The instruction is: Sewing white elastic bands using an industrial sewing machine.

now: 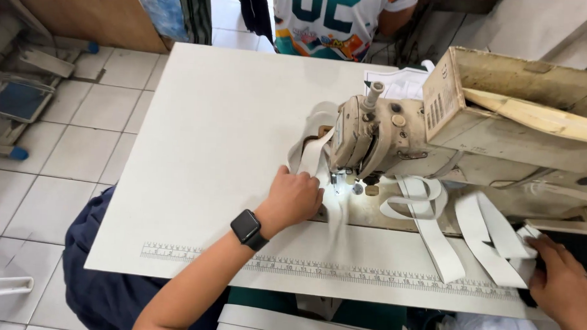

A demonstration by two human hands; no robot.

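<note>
2 hands work white strip: left hand presses flat fingers at needle; right hand pinches unsewn strips. Much remains.

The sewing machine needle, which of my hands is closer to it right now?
Left. Your left hand rests on the white strip right beside the needle; your right hand holds strip loops far off at the table edge.
</note>
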